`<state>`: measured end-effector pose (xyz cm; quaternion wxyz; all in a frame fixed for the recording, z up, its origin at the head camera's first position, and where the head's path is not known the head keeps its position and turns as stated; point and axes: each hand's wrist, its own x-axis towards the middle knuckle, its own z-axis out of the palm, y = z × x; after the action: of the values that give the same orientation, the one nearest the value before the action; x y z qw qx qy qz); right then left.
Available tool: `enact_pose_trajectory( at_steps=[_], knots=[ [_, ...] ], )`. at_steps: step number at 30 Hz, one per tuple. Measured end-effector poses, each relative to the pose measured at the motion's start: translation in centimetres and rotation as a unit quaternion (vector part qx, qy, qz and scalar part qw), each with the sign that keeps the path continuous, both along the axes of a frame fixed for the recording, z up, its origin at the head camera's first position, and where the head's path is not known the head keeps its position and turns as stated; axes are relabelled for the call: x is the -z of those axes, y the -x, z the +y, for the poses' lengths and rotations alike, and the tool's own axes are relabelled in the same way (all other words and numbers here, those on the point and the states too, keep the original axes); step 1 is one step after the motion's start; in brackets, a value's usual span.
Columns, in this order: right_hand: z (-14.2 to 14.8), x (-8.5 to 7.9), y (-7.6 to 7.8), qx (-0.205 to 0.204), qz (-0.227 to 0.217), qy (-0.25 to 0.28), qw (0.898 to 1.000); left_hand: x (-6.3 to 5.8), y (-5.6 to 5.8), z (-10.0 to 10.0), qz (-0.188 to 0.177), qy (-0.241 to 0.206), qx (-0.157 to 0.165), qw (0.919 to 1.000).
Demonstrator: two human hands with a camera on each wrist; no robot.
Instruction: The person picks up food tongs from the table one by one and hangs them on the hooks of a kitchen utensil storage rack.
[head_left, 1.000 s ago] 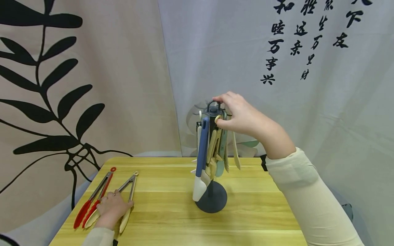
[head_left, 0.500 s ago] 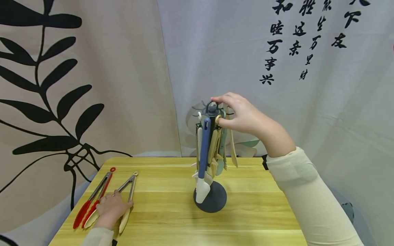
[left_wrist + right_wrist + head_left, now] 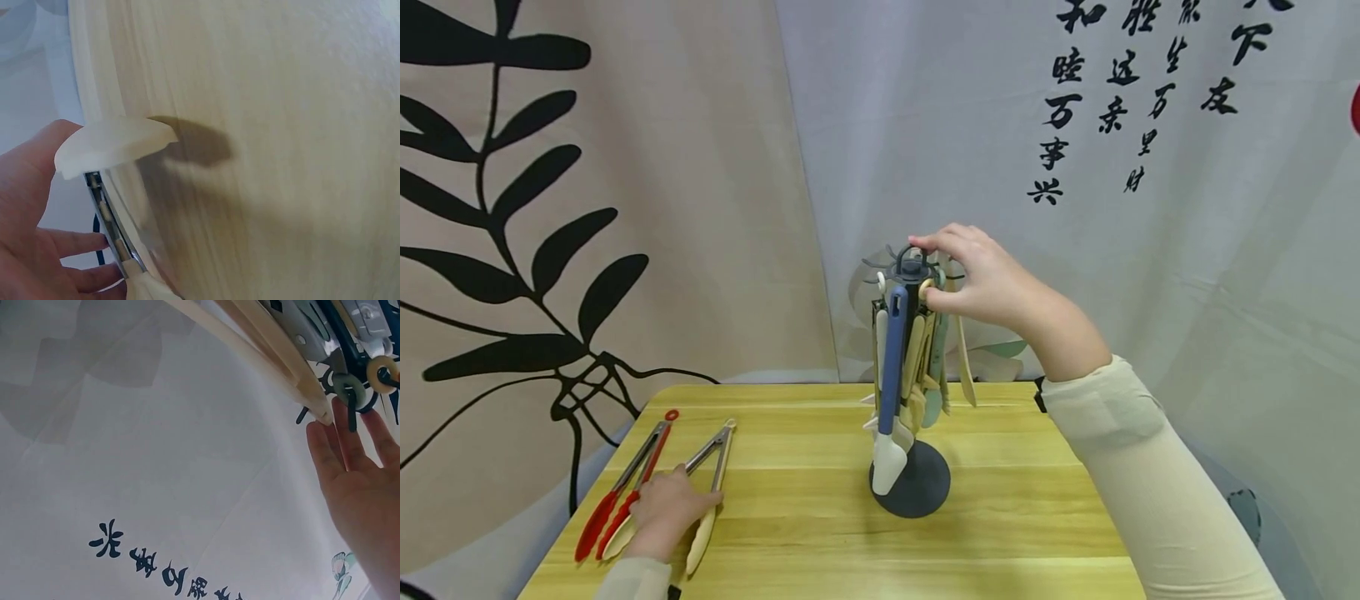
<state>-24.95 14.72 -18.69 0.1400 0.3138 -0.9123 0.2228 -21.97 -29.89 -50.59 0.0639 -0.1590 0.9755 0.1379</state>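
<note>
A dark rotating utensil rack [image 3: 912,479] stands upright on the table, hung with several kitchen tools. My right hand [image 3: 981,279] holds its top, fingertips over the loop handle and thumb by a cream ring [image 3: 927,288]. A blue-handled spatula [image 3: 892,358] with a white head hangs at the front. In the right wrist view, fingers of my right hand [image 3: 362,481] reach among the hooks. At the table's left, my left hand [image 3: 668,508] grips cream-tipped tongs [image 3: 702,537], its thumb and fingers spanning the spread arms. In the left wrist view one cream tip [image 3: 115,144] shows near the thumb.
Red-tipped tongs [image 3: 598,525] lie just left of the cream pair, close to the left table edge. The wooden table [image 3: 1022,500] ends in front of a curtain [image 3: 715,167] printed with black leaves and characters.
The rack's tools have swung slightly round, the blue-handled spatula now hanging straighter and more hooks showing at the left. Both hands stay almost in place; the view has shifted slightly.
</note>
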Motion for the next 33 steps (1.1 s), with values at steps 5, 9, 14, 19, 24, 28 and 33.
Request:
enact_pose_trajectory(
  at_steps=[5,9,14,19,24,28,33],
  knots=[
    [-0.3,0.1,0.1,0.0,-0.003,0.016,1.0,-0.4,-0.1,0.0,0.027,0.0,0.012,0.9996],
    [-0.3,0.2,0.2,-0.006,-0.003,0.025,1.0,-0.8,-0.1,0.1,0.052,0.001,0.021,0.9984],
    [-0.3,0.3,0.1,-0.004,-0.007,0.026,1.0,-1.2,-0.1,0.6,0.094,0.01,0.028,0.9951],
    [-0.3,0.3,0.1,-0.002,-0.01,0.028,1.0,-1.5,-0.1,1.3,0.13,0.017,0.027,0.991],
    [-0.3,0.5,0.2,-0.004,-0.013,0.033,0.999,-1.6,-0.2,1.6,0.138,0.012,0.02,0.9902],
    [-0.3,0.4,0.2,-0.001,-0.02,0.038,0.999,-1.6,-0.3,1.9,0.147,0.013,0.017,0.9889],
    [-0.3,0.3,0.2,0.01,-0.038,0.04,0.998,-1.7,-0.3,2.3,0.147,0.003,0.014,0.989]
  ],
)
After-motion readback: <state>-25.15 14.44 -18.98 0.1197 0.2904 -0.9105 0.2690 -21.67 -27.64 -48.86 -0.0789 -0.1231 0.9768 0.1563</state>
